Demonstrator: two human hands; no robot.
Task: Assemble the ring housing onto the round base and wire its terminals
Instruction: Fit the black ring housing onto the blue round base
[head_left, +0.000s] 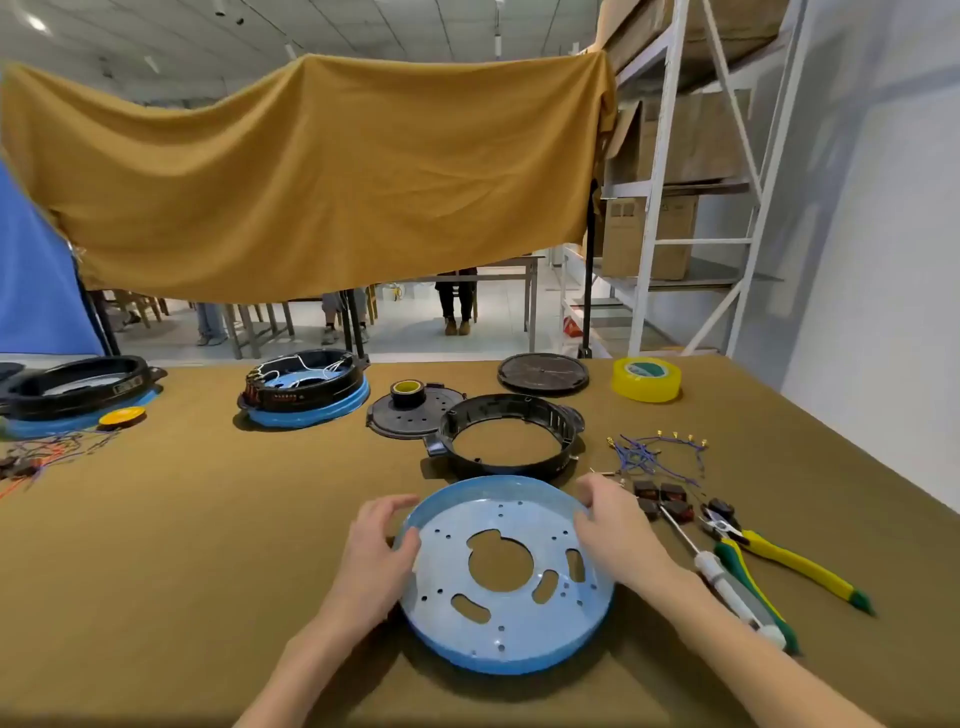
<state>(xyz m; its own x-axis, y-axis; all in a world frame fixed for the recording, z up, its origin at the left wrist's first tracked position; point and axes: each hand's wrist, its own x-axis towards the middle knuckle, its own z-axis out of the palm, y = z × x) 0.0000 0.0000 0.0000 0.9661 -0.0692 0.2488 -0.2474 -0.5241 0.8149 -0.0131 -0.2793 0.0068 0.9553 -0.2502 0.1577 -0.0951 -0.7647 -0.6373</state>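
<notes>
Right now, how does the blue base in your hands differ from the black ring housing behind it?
The blue base is a shallow pan with a perforated floor and cutouts; the black ring housing is an open ring showing the tablecloth through it. The left hand and right hand grip the base's rim; the housing lies untouched. The base looks wider and sits nearer. Both are round and lie flat, unassembled.

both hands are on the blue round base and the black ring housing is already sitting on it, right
Not quite. In the head view both hands, left and right, do hold the blue round base, but the black ring housing is not on it yet; it lies on the table just beyond the base.
</notes>
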